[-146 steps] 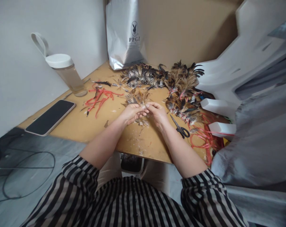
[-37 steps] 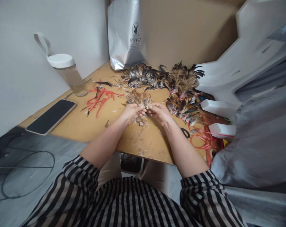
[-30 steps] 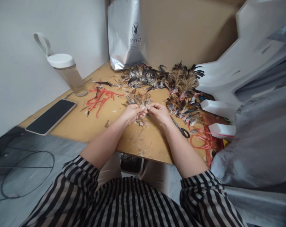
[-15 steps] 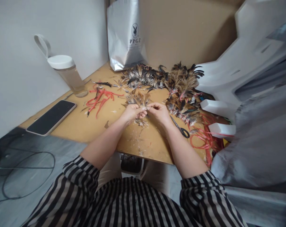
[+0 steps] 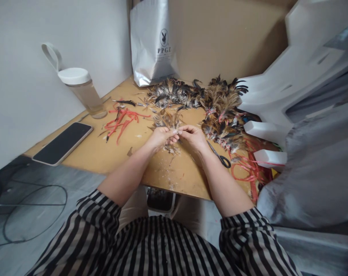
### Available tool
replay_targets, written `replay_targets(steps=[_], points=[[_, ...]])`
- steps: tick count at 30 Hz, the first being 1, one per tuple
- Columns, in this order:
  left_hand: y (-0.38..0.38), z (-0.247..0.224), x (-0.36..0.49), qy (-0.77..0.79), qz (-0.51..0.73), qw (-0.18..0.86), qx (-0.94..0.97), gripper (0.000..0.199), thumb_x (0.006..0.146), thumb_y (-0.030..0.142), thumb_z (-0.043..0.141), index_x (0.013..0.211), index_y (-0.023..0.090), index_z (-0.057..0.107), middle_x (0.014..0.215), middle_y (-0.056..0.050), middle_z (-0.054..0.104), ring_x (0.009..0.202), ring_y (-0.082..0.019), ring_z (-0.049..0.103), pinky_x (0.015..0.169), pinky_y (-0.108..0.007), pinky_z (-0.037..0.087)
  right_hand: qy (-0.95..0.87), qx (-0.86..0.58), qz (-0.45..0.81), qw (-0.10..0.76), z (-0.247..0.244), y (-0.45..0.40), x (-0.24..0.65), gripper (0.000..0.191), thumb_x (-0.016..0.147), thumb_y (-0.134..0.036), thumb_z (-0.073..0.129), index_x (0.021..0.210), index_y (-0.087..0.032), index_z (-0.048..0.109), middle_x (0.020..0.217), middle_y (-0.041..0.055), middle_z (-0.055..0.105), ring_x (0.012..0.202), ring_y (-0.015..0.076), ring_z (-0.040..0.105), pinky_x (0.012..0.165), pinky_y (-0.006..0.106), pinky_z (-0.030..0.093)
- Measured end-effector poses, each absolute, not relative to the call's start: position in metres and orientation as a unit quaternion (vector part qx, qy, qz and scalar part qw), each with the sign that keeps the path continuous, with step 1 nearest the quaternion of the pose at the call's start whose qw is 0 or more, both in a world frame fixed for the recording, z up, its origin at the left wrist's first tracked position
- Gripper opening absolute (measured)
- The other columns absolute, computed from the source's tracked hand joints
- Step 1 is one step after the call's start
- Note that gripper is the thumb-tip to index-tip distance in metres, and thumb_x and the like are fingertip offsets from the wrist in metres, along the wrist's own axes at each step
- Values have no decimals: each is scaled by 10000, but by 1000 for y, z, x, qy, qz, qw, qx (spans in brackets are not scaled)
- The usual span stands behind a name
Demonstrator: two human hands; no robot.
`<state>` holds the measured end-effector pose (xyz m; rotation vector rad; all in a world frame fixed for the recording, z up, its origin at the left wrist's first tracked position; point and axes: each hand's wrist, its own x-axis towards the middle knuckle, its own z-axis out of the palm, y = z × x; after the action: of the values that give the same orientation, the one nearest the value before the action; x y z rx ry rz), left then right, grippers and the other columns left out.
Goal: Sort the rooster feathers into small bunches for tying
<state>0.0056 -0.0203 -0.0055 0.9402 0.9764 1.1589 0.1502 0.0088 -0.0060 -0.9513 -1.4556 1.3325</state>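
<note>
My left hand is closed, its thumb and forefinger pinched on a small pale wisp that looks like the downy end of a feather. Meeting it from the right, my right hand pinches at the same spot with thumb and forefinger. The fingers hide most of the feather. Just beyond my hands a small heap of brown feathers lies on the table, and more feather bits show below the fingers. Black-handled scissors lie beside my right wrist.
Bundled feathers line the back and right, before a silver bag. Red strips lie at left, near a bottle and a phone. Red ribbon trails off at right by white foam pieces.
Almost nothing differs. My hands stay together in the same place, with only a slight shift of the fingertips.
</note>
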Motion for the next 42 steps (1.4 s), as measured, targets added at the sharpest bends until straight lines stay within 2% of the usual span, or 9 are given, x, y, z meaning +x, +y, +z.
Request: replay_targets(steps=[9, 16, 20, 27, 32, 37, 42], points=[[-18, -13, 6, 443, 483, 562, 505, 268, 704, 315, 651, 601, 73, 598, 504, -51, 588, 414, -74, 523, 420, -180, 411, -597, -404, 539, 436, 6, 5, 154, 250, 552, -356, 719, 669, -152, 633, 602, -7, 592, 537, 93, 484, 553, 240, 379], [-21, -11, 6, 419, 465, 599, 499, 278, 702, 331, 651, 668, 56, 642, 553, -77, 619, 450, -82, 553, 442, -176, 427, -515, -398, 607, 456, 1, 6, 148, 271, 502, -360, 739, 615, -170, 582, 472, -57, 489, 417, 58, 359, 435, 216, 279], [-22, -10, 5, 401, 453, 605, 518, 262, 716, 316, 635, 657, 61, 639, 532, -70, 614, 434, -81, 546, 435, -176, 426, -531, -382, 623, 429, 1, 8, 153, 273, 516, -369, 736, 621, -172, 579, 494, -50, 506, 437, 62, 387, 446, 211, 292], [-21, -9, 6, 442, 426, 546, 570, 256, 754, 274, 590, 602, 68, 612, 465, -56, 579, 365, -81, 512, 403, -185, 413, -659, -350, 548, 378, 18, -4, 156, 261, 581, -378, 706, 656, -160, 584, 549, -24, 556, 503, 91, 477, 518, 231, 371], [-22, -10, 9, 442, 420, 533, 586, 187, 776, 202, 548, 651, 76, 609, 506, -46, 596, 403, -75, 531, 439, -181, 434, -654, -377, 493, 432, 8, -5, 148, 261, 633, -402, 652, 656, -157, 566, 537, -23, 536, 493, 99, 476, 493, 232, 358], [-23, -10, 12, 442, 464, 525, 560, 74, 732, 155, 580, 722, 90, 614, 615, -43, 639, 488, -71, 563, 516, -186, 462, -629, -398, 489, 455, 3, -1, 147, 262, 622, -386, 651, 700, -145, 587, 592, -13, 565, 516, 98, 482, 495, 228, 360], [-24, -8, 13, 425, 498, 498, 569, 113, 733, 185, 568, 741, 101, 643, 618, -36, 637, 531, -83, 570, 517, -184, 451, -613, -402, 492, 470, 7, -1, 149, 252, 613, -375, 659, 667, -138, 594, 569, -14, 565, 498, 95, 474, 494, 229, 361]])
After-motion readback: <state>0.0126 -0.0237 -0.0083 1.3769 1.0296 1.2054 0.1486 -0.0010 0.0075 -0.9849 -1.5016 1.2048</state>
